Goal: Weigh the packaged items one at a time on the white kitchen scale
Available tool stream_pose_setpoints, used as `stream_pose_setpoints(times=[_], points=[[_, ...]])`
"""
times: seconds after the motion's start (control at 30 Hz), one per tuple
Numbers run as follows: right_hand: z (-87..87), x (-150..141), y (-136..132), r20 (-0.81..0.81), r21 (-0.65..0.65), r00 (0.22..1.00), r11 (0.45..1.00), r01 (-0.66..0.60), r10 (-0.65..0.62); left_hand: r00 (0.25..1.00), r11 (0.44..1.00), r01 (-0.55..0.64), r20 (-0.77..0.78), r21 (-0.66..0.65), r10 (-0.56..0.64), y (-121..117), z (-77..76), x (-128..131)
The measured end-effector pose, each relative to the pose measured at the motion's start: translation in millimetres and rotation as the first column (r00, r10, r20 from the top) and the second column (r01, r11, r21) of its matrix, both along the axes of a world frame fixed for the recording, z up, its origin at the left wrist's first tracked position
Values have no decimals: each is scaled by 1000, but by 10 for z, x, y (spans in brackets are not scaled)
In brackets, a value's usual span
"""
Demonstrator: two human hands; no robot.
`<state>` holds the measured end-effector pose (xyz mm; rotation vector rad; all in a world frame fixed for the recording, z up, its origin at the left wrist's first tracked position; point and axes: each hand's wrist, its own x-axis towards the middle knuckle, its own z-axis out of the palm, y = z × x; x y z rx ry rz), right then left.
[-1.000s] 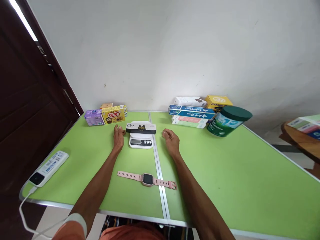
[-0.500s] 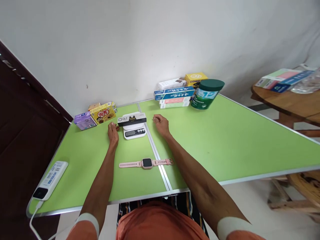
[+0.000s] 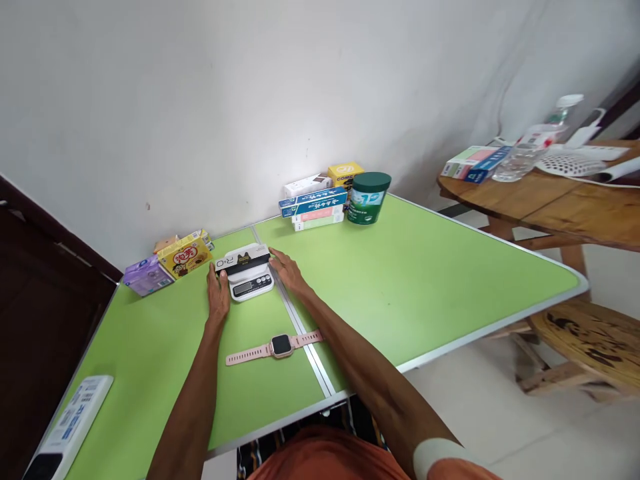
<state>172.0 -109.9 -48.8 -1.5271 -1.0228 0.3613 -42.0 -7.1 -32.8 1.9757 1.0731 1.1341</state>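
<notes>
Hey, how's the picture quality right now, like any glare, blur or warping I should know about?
Head view: soft, even light, with a brighter patch on the wall; wide-angle stretch at the edges, plainest in the wooden side table; small print on the kitchen scale too fine to read; no strong glare on the smartwatch.

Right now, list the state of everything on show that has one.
Scale: loaded, reading illegible
Long box: lying across the scale
Left hand: open, at the box's left end
Right hand: open, at its right end
Watch: unfastened, screen dark
Green tub: lid on
Bottle: capped
Blue boxes: stacked
</notes>
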Motion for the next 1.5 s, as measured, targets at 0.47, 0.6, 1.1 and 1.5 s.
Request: stream_pose_setpoints(times=[0.47, 0.6, 1.1, 1.5], points=[[118, -16, -71, -17, -49, 998, 997, -61, 60, 1000, 997, -5, -23, 81, 7, -213, 138, 87], [146, 60, -121, -98, 71, 993, 996, -60, 67, 1000, 992, -10, 30, 127, 6, -341, 325, 384], [756, 2247, 27, 363, 224, 769, 850, 477, -527, 975, 976, 216, -52, 27, -215, -63, 870, 2791], [639, 2270, 24, 421, 63, 703, 792, 607, -573, 953, 958, 277, -152, 75, -263, 74, 817, 2850]])
